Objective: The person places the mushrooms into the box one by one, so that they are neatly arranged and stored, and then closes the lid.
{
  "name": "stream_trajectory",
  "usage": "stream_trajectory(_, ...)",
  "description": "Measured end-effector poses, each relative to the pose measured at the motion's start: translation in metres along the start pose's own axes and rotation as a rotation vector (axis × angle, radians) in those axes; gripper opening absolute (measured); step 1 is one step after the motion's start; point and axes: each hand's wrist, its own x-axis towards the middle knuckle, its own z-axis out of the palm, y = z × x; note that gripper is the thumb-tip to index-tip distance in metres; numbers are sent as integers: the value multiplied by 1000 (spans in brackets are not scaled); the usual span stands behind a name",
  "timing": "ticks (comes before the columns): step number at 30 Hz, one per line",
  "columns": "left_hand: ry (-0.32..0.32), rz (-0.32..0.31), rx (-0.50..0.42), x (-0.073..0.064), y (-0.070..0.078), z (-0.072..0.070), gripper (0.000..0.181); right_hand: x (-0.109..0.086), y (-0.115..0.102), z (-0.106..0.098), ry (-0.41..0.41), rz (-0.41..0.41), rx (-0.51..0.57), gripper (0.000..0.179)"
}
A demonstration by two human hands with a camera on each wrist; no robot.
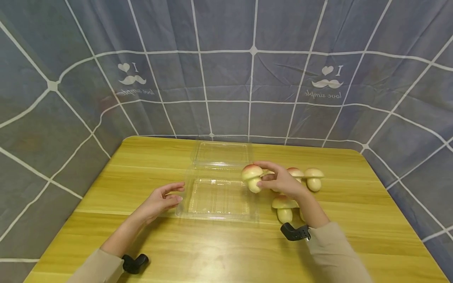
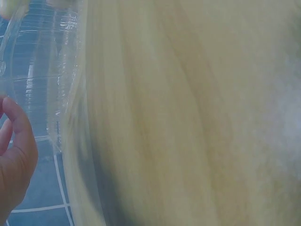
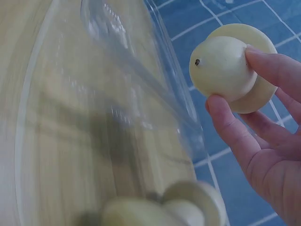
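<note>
My right hand [image 1: 283, 181] holds a mushroom [image 1: 252, 177] with a pale stem and a reddish cap, raised near the right edge of a clear plastic container [image 1: 219, 198]. In the right wrist view the thumb and fingers pinch this mushroom [image 3: 223, 66] around its stem, whose rounded end shows a small dark spot. My left hand [image 1: 159, 202] is at the container's left edge, fingers loosely bent with nothing between them; whether it touches the rim I cannot tell. The container's lid [image 1: 222, 153] lies folded back, away from me.
More mushrooms lie on the wooden table [image 1: 212, 247] to the right, among them one at the far right [image 1: 313, 179] and one nearer me [image 1: 284, 208], partly behind my right wrist. A grey checked curtain [image 1: 226, 78] hangs behind the table.
</note>
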Motion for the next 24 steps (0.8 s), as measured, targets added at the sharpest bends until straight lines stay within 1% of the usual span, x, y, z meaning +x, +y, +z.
stream_trajectory(3,-1,2,-3,0,1,0,60,9,0,9,-22,-22,-5,65)
stream_trajectory(9,0,0,0,1,-1,0,59,23,2,26,-63,-24,13,66)
stream_trajectory(18,4,-8,-11,0,4,1,59,40,4,45,-99,-33,14,65)
stream_trajectory(24,-5,0,-16,0,4,1,59,49,3,57,-118,-42,-12,62)
